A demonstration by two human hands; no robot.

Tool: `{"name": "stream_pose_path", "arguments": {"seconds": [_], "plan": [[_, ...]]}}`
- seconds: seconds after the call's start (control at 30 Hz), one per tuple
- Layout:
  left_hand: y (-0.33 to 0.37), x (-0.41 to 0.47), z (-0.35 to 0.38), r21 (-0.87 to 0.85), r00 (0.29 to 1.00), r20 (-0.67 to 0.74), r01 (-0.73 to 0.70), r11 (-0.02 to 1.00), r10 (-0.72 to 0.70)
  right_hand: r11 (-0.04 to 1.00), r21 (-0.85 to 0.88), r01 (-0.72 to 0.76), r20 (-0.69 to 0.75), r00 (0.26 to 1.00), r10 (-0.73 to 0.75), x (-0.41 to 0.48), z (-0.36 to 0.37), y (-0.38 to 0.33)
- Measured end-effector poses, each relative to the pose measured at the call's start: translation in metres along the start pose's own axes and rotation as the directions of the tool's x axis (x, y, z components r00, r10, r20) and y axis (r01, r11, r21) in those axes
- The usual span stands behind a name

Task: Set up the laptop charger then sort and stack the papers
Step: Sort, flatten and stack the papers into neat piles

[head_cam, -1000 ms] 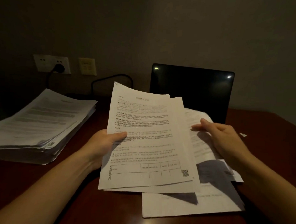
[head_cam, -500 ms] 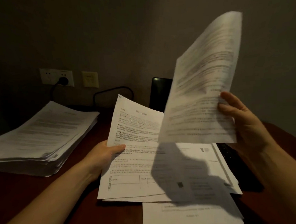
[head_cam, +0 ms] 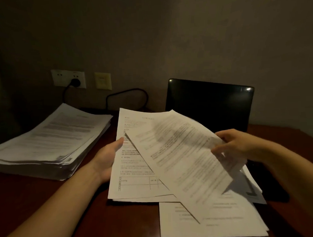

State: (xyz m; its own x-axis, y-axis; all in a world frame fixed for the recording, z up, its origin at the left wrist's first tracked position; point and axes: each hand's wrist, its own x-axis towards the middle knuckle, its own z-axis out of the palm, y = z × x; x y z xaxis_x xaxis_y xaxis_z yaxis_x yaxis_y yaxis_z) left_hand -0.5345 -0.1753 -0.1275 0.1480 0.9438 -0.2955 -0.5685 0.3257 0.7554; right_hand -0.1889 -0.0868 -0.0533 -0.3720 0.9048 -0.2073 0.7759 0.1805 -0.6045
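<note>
Head view, far left of the laptop [head_cam: 210, 105]: what's there?
— A thick stack of papers [head_cam: 51, 139] lying on the worktop [head_cam: 31, 202], well to the laptop's left. Behind it, on the wall, a black plug [head_cam: 76, 82] sits in a socket [head_cam: 60, 77], and a dark cable [head_cam: 126, 94] loops between that and the laptop.
— And your left hand?
— My left hand [head_cam: 107, 159] is just left of the laptop and nearer me. It grips a sheaf [head_cam: 134, 174] of printed pages by the left edge, thumb on top. The other fingers are hidden beneath, so I cannot tell how they lie.
— In front of the laptop?
— A loose sheet [head_cam: 180, 161], tilted and blurred, overlaps the sheaf. More flat sheets [head_cam: 209, 224] lie on the worktop under it, some covering the laptop's base.
— The right hand?
— My right hand [head_cam: 236, 145] is in front of the laptop's dark screen, low on its right side. Its fingers [head_cam: 219, 149] pinch the loose sheet's right edge.
</note>
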Motion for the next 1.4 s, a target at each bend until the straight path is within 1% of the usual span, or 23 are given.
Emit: {"name": "stream_pose_path", "arguments": {"seconds": [0.07,0.1,0.17,0.2,0.23,0.3,0.43,0.53,0.63,0.7,0.73,0.8,0.87,0.9,0.97,1.03,1.07,1.1,1.2,1.27,1.33,1.37,1.4], "plan": [[0.000,-0.003,-0.001,-0.051,0.998,0.048,0.031,0.998,-0.028,0.983,-0.183,0.015,0.111,0.994,0.005,0.004,-0.007,-0.012],[0.000,-0.004,-0.002,-0.070,0.998,0.048,0.045,0.997,-0.041,0.950,-0.310,0.021,0.132,0.991,0.021,0.008,-0.011,-0.018],[0.001,-0.004,-0.005,-0.092,0.997,0.044,0.071,0.993,-0.068,0.835,-0.550,0.022,0.167,0.982,0.085,0.023,-0.014,-0.031],[0.001,-0.003,-0.008,-0.096,0.995,0.050,0.088,0.991,-0.083,0.774,-0.633,0.013,0.181,0.975,0.132,0.029,-0.014,-0.040],[0.001,-0.003,-0.009,-0.097,0.992,0.076,0.106,0.990,-0.099,0.719,-0.694,0.009,0.186,0.968,0.167,0.035,-0.012,-0.050],[0.002,-0.002,-0.011,-0.084,0.983,0.127,0.144,0.986,-0.132,0.630,-0.774,0.068,0.190,0.973,0.128,0.040,-0.002,-0.073],[0.002,0.002,-0.010,-0.002,0.980,0.130,0.155,0.988,-0.154,0.563,-0.780,0.273,0.251,0.961,-0.117,0.052,0.027,-0.116],[0.001,0.003,-0.006,0.062,0.983,0.121,0.131,0.989,-0.138,0.469,-0.789,0.396,0.268,0.910,-0.316,0.070,0.054,-0.135],[0.002,0.002,-0.004,0.096,0.989,0.084,0.117,0.988,-0.125,0.388,-0.801,0.456,0.265,0.851,-0.453,0.083,0.085,-0.147],[0.004,0.000,-0.004,0.178,0.993,0.069,0.082,0.981,-0.095,0.342,-0.819,0.461,0.211,0.796,-0.568,0.086,0.100,-0.153],[0.003,-0.001,-0.004,0.240,0.994,0.068,0.061,0.969,-0.079,0.350,-0.814,0.463,0.165,0.763,-0.624,0.088,0.105,-0.153],[0.000,-0.001,-0.002,0.386,0.999,0.034,-0.008,0.922,-0.006,0.409,-0.791,0.456,0.027,0.693,-0.721,0.092,0.111,-0.147],[-0.003,0.000,0.000,0.437,0.997,0.000,-0.069,0.897,0.077,0.517,-0.740,0.431,-0.148,0.645,-0.750,0.097,0.111,-0.135],[-0.004,0.001,0.000,0.417,0.996,-0.004,-0.083,0.905,0.093,0.594,-0.697,0.403,-0.234,0.654,-0.719,0.098,0.111,-0.126],[-0.003,0.002,-0.001,0.371,0.993,-0.006,-0.108,0.922,0.118,0.771,-0.550,0.319,-0.392,0.717,-0.577,0.098,0.108,-0.105],[-0.002,0.002,-0.002,0.365,0.987,-0.013,-0.142,0.920,0.157,0.919,-0.308,0.247,-0.501,0.778,-0.378,0.092,0.103,-0.081],[-0.002,0.002,-0.003,0.365,0.985,-0.010,-0.158,0.918,0.173,0.961,-0.148,0.233,-0.518,0.810,-0.276,0.087,0.101,-0.071],[-0.001,0.002,-0.002,0.350,0.982,-0.005,-0.176,0.920,0.190,0.974,0.018,0.225,-0.511,0.839,-0.185,0.081,0.100,-0.061],[0.001,-0.002,0.002,0.309,0.970,0.025,-0.239,0.921,0.243,0.905,0.398,0.153,-0.461,0.886,0.053,0.061,0.099,-0.044],[0.002,-0.003,0.006,0.304,0.955,0.041,-0.293,0.906,0.295,0.805,0.584,0.102,-0.396,0.902,0.173,0.053,0.098,-0.037],[0.002,-0.005,0.009,0.298,0.942,0.058,-0.332,0.895,0.331,0.643,0.761,0.086,-0.263,0.947,0.184,0.048,0.096,-0.032],[0.001,-0.006,0.011,0.296,0.936,0.065,-0.350,0.889,0.347,0.565,0.821,0.082,-0.200,0.968,0.149,0.045,0.093,-0.031],[0.002,-0.007,0.013,0.299,0.928,0.066,-0.368,0.880,0.366,0.515,0.853,0.083,-0.165,0.979,0.116,0.040,0.089,-0.034]]}}
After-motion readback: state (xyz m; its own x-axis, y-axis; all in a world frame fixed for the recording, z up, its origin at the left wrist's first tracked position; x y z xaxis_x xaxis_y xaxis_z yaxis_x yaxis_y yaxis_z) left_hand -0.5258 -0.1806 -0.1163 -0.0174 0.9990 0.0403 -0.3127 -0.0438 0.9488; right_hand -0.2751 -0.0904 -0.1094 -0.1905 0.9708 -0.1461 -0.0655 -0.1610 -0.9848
